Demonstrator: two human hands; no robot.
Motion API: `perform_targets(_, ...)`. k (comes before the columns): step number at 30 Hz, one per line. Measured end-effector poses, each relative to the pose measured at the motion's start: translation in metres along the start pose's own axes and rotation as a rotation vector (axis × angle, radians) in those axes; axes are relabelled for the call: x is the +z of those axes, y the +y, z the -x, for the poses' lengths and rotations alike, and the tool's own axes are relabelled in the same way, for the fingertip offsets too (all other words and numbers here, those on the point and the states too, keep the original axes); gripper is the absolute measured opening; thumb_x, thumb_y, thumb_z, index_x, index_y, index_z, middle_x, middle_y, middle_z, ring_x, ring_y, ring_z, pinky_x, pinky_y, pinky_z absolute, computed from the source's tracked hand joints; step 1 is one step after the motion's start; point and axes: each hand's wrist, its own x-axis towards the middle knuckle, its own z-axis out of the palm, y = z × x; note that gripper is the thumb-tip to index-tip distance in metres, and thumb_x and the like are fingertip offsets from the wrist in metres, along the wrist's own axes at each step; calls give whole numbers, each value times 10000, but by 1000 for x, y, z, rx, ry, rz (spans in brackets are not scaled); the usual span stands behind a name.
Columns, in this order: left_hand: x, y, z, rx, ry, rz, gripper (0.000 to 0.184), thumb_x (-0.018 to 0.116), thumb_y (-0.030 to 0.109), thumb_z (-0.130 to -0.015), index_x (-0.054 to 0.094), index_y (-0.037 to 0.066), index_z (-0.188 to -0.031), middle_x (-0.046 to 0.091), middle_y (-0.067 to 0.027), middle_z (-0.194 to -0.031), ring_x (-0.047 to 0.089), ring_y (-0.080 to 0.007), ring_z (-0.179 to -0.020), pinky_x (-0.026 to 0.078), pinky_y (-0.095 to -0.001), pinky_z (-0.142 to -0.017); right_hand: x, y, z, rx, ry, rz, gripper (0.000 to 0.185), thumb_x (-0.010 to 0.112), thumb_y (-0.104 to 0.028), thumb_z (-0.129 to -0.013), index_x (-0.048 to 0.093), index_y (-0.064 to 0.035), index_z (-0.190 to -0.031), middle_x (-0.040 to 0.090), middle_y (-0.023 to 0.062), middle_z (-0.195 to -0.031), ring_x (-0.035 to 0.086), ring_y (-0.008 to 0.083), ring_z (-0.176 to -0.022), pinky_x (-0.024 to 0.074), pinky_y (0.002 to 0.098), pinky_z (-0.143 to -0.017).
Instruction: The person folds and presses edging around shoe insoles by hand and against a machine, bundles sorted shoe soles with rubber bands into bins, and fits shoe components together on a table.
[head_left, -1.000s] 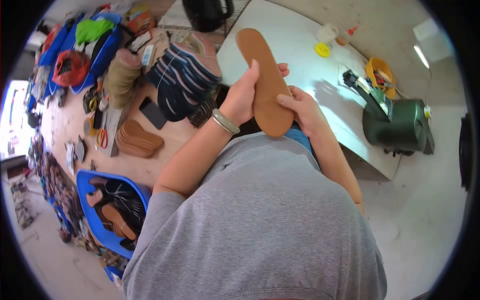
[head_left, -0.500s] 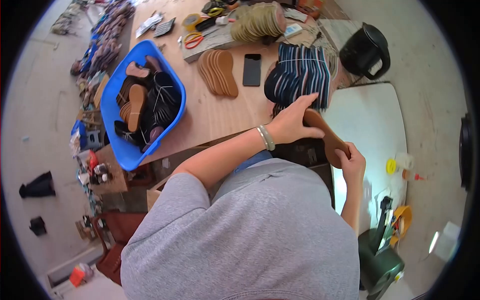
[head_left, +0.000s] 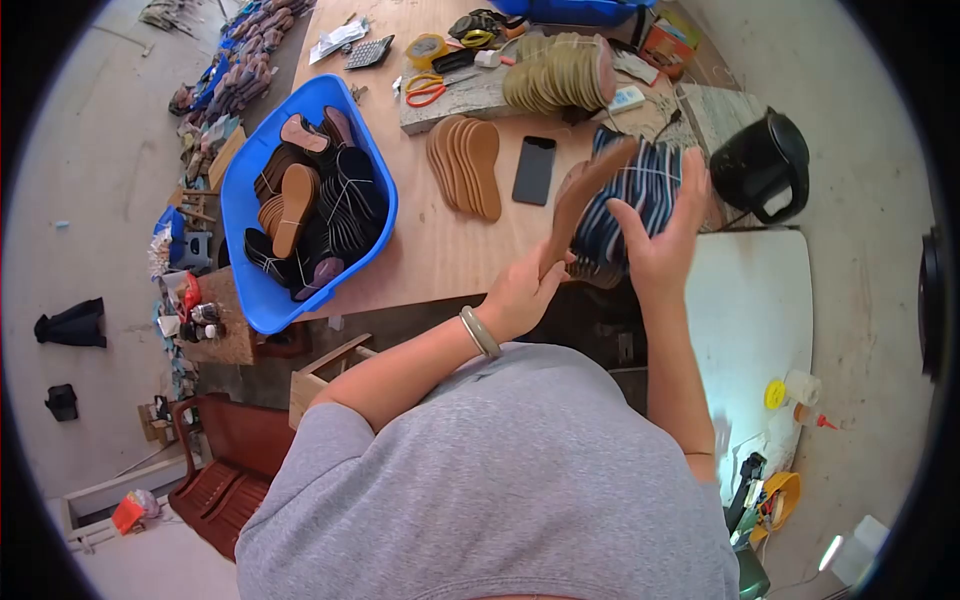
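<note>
Tilted up on edge, a tan insole [head_left: 585,195] is gripped near its lower end by my left hand [head_left: 522,292], which wears a bangle. My right hand [head_left: 664,240] is apart from the insole, on its right, with fingers stretched and thumb spread, holding nothing. Behind both lies a tied bundle of dark striped insoles [head_left: 645,180]. A fanned pile of tan insoles [head_left: 466,165] rests on the wooden table [head_left: 400,285], left of a black phone [head_left: 534,170].
A blue basket [head_left: 240,250] of bundled insoles stands at the left. Scissors [head_left: 425,90], tape [head_left: 426,48] and an olive bundle [head_left: 560,75] lie at the back. A black kettle [head_left: 755,165] is at the right, beyond the white tabletop [head_left: 755,300].
The view has turned toward the wooden table. The insole has moved left and been tipped on edge. My right hand has let go of it; my left hand has closed on its lower end.
</note>
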Motion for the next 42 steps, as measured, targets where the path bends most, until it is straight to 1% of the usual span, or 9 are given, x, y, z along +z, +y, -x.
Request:
perform_targets(3, -17, -24, -10, -96, 200, 161, 314, 547, 231, -935, 585, 11, -1156, 618, -129, -1050, 600, -272, -903, 469, -357, -833, 75, 9, 19, 716, -470, -708, 866, 745, -191, -786, 249, 23, -1463, 432, 248, -1403, 497, 333, -1229, 395, 378, -1022)
perform_targets(8, -117, -142, -61, 312, 414, -290, 358, 539, 228, -937, 546, 6, -1218, 572, -153, -1132, 549, -275, -1013, 424, -378, -915, 232, 34, 21, 792, -531, -560, 839, 690, -228, -816, 227, -4, -1479, 461, 246, -1384, 539, 343, -1179, 443, 361, -969)
perform_targets(11, -150, -188, -75, -25, 533, 34, 473, 540, 272, -948, 466, 15, -1338, 530, -186, -1228, 495, -331, -1119, 383, -410, -993, 293, 58, 19, 827, -584, -384, 812, 662, -222, -845, 213, -21, -1491, 465, 230, -1371, 529, 311, -1180, 438, 352, -966)
perform_targets(13, -139, -240, -101, -298, 998, -236, 531, 533, 320, -961, 424, 25, -1389, 546, -184, -1206, 527, -359, -1081, 395, -418, -989, 319, 78, 26, 861, -625, -218, 785, 634, -216, -875, 200, -38, -1504, 470, 215, -1357, 518, 279, -1182, 434, 343, -963)
perform_targets(24, -143, -237, -109, -542, 807, 89, 638, 551, 415, -947, 374, 11, -1408, 559, -175, -1130, 570, -380, -1000, 415, -417, -978, 338, 97, 80, 1108, -694, -349, 719, 628, -296, -912, 271, -11, -1467, 454, 234, -1393, 527, 296, -1190, 431, 349, -979)
perform_targets(28, -154, -201, -55, -515, 379, -3, 697, 579, 441, -933, 344, 11, -1430, 510, -200, -1218, 537, -358, -1100, 438, -401, -943, 309, 87, 120, 1137, -672, -651, 597, 585, -335, -954, 392, 18, -1396, 538, 204, -1299, 579, 251, -1097, 461, 319, -927)
perform_targets(33, -128, -243, -54, -480, 708, -112, 687, 622, 399, -918, 352, 38, -1437, 470, -208, -1242, 522, -356, -1114, 430, -395, -963, 298, 83, 98, 1092, -753, -475, 487, 549, -341, -979, 506, 28, -1294, 616, 155, -1161, 613, 196, -971, 490, 278, -832)
perform_targets(38, -117, -260, -78, -532, 682, 101, 741, 663, 413, -874, 336, 87, -1454, 428, -211, -1275, 519, -373, -1099, 432, -422, -976, 303, 72, 101, 1189, -802, -599, 402, 547, -306, -984, 562, 33, -1200, 648, 122, -1039, 619, 170, -872, 498, 258, -750)
perform_targets(42, -121, -213, -67, -275, 784, 157, 799, 719, 352, -827, 317, 87, -1464, 439, -196, -1291, 493, -373, -1173, 404, -433, -1017, 282, 39, 93, 937, -722, -609, 384, 548, -230, -975, 490, 21, -1259, 640, 126, -1020, 601, 156, -860, 491, 250, -734)
